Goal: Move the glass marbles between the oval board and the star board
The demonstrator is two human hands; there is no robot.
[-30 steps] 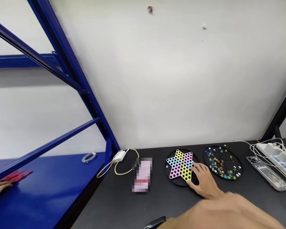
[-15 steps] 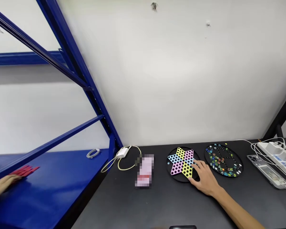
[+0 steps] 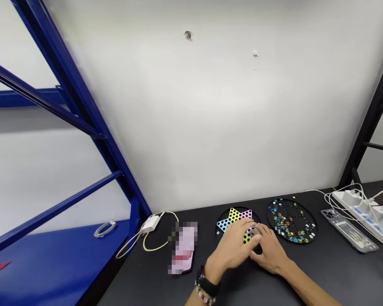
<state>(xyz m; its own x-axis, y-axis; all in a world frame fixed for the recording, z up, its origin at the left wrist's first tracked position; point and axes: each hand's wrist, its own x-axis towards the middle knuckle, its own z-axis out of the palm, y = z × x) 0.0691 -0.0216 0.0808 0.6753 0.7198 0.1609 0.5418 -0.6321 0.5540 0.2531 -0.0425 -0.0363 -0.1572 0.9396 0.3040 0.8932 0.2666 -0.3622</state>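
A star-patterned Chinese checkers board [image 3: 234, 215] in a round black frame lies on the black table, its lower half hidden by my hands. My left hand [image 3: 234, 246], with a dark watch and a bead bracelet at the wrist, lies across the board's lower left, fingers stretched forward. From the right, my right hand [image 3: 268, 250] rests on the board's right edge with fingers slightly bent and apart. The left thumb meets the right hand. Anything beneath the palms is hidden. Just right of the board sits a round black tray [image 3: 300, 220] with many coloured glass beads.
A pink phone-like object [image 3: 185, 244], partly pixelated, and a white charger [image 3: 150, 224] with its cable lie to the left. On the right are a phone in a clear case [image 3: 351, 231] and a power strip [image 3: 367, 212] with tangled cables. A blue table [image 3: 60, 259] adjoins at left.
My left hand has come in from below onto the board beside my right hand, which stays there. The view has shifted, and another hand near the red item at far left is out of sight.
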